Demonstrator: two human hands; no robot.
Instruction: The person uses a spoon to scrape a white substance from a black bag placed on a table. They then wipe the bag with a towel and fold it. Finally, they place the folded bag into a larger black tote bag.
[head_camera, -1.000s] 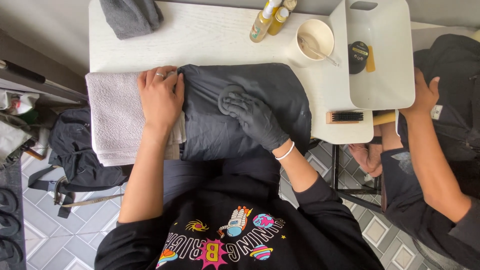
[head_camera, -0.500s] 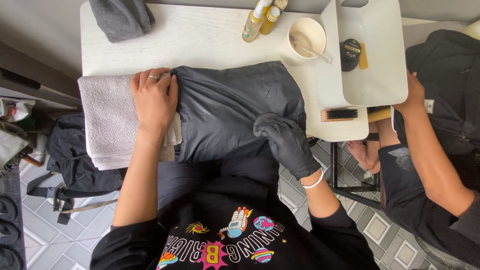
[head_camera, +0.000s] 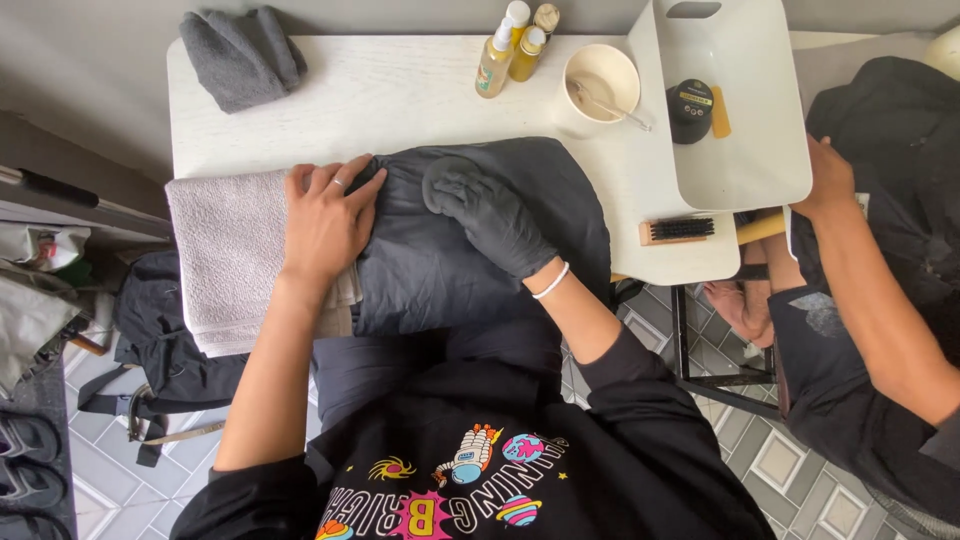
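A dark grey garment (head_camera: 450, 285) lies spread over a light grey towel (head_camera: 225, 260) at the front edge of a white table (head_camera: 400, 90). My left hand (head_camera: 325, 225), bare with a ring, presses flat on the garment's left edge where it meets the towel. My right hand (head_camera: 490, 215) wears a dark grey glove and rests palm down on the garment's upper middle, fingers pointing left. Neither hand grips anything.
A folded grey cloth (head_camera: 240, 55) lies at the table's back left. Small bottles (head_camera: 515, 45) and a cream cup (head_camera: 597, 85) with a stick stand at the back. A white tray (head_camera: 745, 160) holds a black tin (head_camera: 690, 108). A brush (head_camera: 678, 230) lies nearby. Another person's hand (head_camera: 828, 180) touches the tray.
My gloved right hand slid off the garment's front edge toward my body, then returned up onto its upper middle. My left hand stayed pressed in place.
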